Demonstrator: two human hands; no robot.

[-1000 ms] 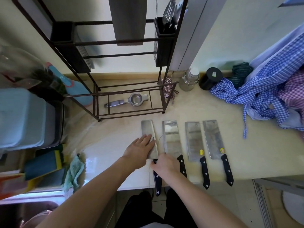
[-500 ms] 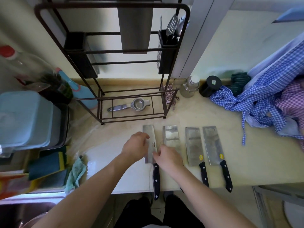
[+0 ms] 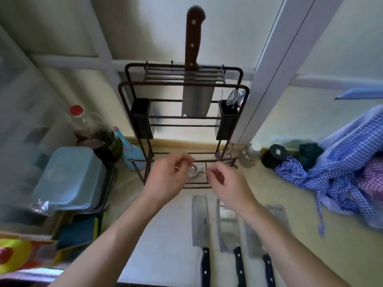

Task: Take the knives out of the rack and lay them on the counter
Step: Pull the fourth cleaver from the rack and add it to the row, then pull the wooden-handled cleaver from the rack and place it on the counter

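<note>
A dark wire rack (image 3: 238,88) stands at the back of the counter (image 3: 172,255). One cleaver (image 3: 195,96) with a brown wooden handle still stands in its top slots, blade down. Several cleavers lie side by side on the counter, blades away from me; the leftmost cleaver (image 3: 200,220) has a black handle, and my right forearm hides parts of the others. My left hand (image 3: 167,177) and my right hand (image 3: 226,183) hover in front of the rack's lower shelf, fingers loosely curled, holding nothing.
A metal strainer (image 3: 193,170) lies on the rack's bottom shelf. A blue plastic tub (image 3: 68,177), bottles and sponges crowd the left. A glass jar (image 3: 249,156), a black lid (image 3: 274,155) and blue checked cloth (image 3: 342,168) are at right.
Both hands have lifted off the leftmost cleaver on the counter and moved up toward the rack. The view has tilted upward, showing the rack's top and the cleaver in it.
</note>
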